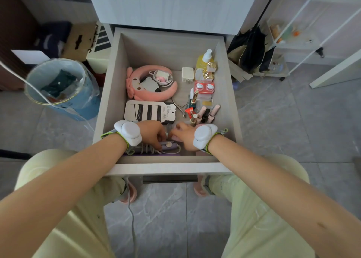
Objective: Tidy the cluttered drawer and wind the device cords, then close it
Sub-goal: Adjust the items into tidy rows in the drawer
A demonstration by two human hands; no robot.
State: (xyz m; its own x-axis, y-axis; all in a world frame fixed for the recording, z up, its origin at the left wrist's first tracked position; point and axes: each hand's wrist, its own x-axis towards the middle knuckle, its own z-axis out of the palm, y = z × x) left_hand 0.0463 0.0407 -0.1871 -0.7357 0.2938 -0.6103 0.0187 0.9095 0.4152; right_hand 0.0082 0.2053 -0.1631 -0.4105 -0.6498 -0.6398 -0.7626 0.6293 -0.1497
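View from above into an open drawer (111, 82), pulled out toward a person who crouches in front of it in pale green trousers. Both hands reach into the near end of the drawer, and each wrist carries a white sensor (129, 132) on a strap. The left hand (152, 133) curls its fingers down around a purple device (169, 146) that lies against the front wall, with a thin white cord (176, 152) wrapped around it and trailing beside it. The right hand (183, 135) sits just beside the left with its fingers bent toward it; the fingertips are hidden, so I cannot tell whether it holds anything. Beyond the hands lies a card of black hairpins (148, 111). Behind that, a pink plush headband (134, 85) rings a white charger (162, 75) with its coiled cable. A white plug (187, 74) lies near the middle. Along the right wall stand a yellow bottle (203, 62), a red lens case (204, 87) and several small makeup tubes (208, 113), with metal nippers (180, 106) next to them. On the grey floor left of the drawer stands a blue bin (86, 109) lined with a plastic bag.
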